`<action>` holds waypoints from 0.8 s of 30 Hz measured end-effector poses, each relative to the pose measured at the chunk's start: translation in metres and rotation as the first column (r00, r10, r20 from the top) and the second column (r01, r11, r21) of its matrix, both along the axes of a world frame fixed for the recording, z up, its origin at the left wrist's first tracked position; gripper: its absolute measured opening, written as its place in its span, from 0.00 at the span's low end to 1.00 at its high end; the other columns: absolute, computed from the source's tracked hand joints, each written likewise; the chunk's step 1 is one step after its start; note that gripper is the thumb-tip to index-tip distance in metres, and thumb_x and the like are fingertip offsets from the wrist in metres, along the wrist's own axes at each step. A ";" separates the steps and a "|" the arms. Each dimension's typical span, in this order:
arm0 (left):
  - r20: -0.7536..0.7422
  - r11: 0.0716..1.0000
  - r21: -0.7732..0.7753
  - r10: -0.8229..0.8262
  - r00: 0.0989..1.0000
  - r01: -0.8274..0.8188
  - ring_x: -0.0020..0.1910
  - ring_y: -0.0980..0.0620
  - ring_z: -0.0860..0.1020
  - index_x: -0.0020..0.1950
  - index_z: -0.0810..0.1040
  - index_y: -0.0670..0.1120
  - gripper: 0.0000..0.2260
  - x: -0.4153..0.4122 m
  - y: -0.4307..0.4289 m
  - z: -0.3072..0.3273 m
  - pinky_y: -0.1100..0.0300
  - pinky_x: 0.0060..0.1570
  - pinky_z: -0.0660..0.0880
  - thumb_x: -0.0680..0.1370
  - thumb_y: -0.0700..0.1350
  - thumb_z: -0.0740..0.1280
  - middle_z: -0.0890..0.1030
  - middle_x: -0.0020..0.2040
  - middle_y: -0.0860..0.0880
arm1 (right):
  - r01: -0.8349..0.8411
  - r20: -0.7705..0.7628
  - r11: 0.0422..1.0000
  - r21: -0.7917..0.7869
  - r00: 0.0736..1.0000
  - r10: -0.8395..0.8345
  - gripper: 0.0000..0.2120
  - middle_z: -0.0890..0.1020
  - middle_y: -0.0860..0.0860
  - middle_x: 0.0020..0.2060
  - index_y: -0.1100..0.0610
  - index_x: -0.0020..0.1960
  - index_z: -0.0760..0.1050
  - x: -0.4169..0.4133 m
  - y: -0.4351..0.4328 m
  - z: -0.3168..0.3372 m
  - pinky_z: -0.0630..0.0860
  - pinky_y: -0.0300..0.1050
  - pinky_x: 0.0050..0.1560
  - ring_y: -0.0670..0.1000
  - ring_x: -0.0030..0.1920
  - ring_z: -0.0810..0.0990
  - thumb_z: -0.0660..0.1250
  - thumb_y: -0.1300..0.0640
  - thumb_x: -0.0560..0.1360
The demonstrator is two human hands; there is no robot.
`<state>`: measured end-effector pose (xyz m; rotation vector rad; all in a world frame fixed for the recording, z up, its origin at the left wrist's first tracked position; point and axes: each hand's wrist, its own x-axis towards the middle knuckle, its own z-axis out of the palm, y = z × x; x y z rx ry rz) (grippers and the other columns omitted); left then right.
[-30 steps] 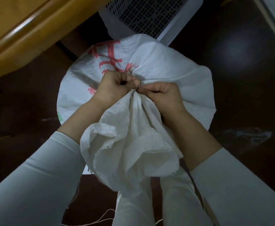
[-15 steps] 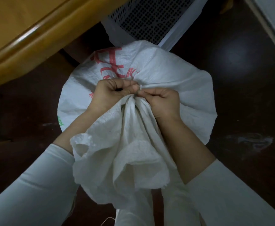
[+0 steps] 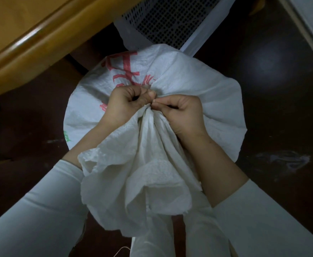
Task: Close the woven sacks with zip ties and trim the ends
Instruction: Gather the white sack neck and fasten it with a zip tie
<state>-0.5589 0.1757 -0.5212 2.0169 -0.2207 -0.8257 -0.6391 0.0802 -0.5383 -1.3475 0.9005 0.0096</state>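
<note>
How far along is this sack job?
Done: the sack mouth is bunched into a neck. In hand: left hand and right hand pinch that neck; any tie is too small to see. To do: cinching and trimming; no cutter shows.

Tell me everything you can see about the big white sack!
The white woven sack stands full and rounded on the dark floor. Its crinkly fabric bears red printing and a little green mark. Its top is bunched into a tight neck, with the loose, frayed mouth flopping toward the person. The left hand and right hand both grip that neck. A tie cannot be made out.
</note>
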 end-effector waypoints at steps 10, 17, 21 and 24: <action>-0.247 0.946 -0.116 0.268 0.931 -0.303 0.48 0.42 0.79 0.50 0.80 0.33 0.08 -0.010 0.000 0.012 0.44 0.59 0.75 0.76 0.38 0.67 0.80 0.51 0.32 | 0.184 -0.037 0.969 0.166 0.983 -0.180 0.06 0.85 0.59 0.40 0.62 0.44 0.83 -0.001 0.005 -0.002 0.79 0.54 0.55 0.55 0.45 0.85 0.74 0.65 0.67; -0.178 0.983 -0.069 0.153 0.972 -0.167 0.49 0.51 0.81 0.53 0.80 0.37 0.09 -0.009 0.006 0.015 0.62 0.55 0.77 0.77 0.34 0.63 0.83 0.49 0.44 | 0.213 -0.035 0.959 0.187 0.977 -0.210 0.06 0.85 0.59 0.39 0.62 0.43 0.83 -0.002 0.005 0.000 0.80 0.54 0.54 0.55 0.43 0.85 0.74 0.67 0.66; -0.157 0.990 -0.068 0.111 0.981 -0.123 0.52 0.51 0.81 0.56 0.79 0.36 0.10 -0.007 0.007 0.016 0.62 0.58 0.76 0.76 0.33 0.65 0.83 0.50 0.42 | 0.229 -0.015 0.958 0.169 0.973 -0.230 0.06 0.85 0.59 0.39 0.62 0.43 0.83 -0.002 0.006 0.000 0.80 0.53 0.54 0.56 0.44 0.85 0.75 0.67 0.65; -0.198 0.966 -0.098 0.218 0.956 -0.240 0.46 0.56 0.82 0.55 0.79 0.35 0.12 -0.009 0.006 0.018 0.65 0.54 0.77 0.73 0.33 0.69 0.84 0.46 0.49 | 0.244 0.010 0.957 0.156 0.969 -0.248 0.07 0.85 0.58 0.38 0.60 0.41 0.83 -0.002 0.006 -0.001 0.80 0.51 0.55 0.54 0.43 0.85 0.75 0.68 0.65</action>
